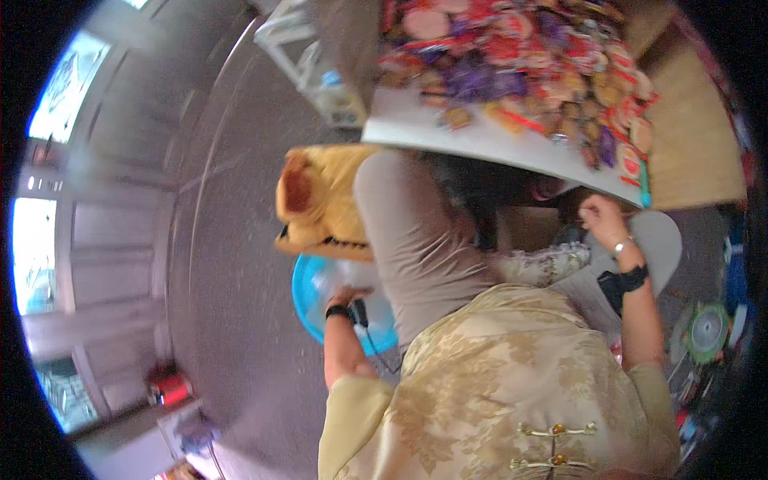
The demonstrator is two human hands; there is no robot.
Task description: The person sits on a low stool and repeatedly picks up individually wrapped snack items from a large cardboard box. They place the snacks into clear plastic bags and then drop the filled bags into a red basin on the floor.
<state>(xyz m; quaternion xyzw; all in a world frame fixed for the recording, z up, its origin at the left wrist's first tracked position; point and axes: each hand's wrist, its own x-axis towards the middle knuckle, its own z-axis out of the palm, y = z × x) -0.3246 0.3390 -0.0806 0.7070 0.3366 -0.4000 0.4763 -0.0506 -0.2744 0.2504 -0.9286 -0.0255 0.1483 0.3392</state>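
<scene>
My left hand (350,295) is over a blue plastic basin (305,312), its fingers spread above whitish, blurred contents; whether it touches them I cannot tell. A black strap with a dark device and cable is round that wrist. My right hand (601,217) has curled fingers and hovers near the front corner of a white table (456,129), over my knee; whether something small is in it I cannot tell. On the table lies a heap of small wrapped packets (504,66) in red, purple and tan. A teal-handled tool (645,186) lies at the table's right corner.
A yellow-brown plush item (330,192) sits beside my left leg, behind the basin. A white rack (300,66) stands left of the table, and a cardboard sheet (690,132) is at its right. A green and white round object (708,333) is at the far right.
</scene>
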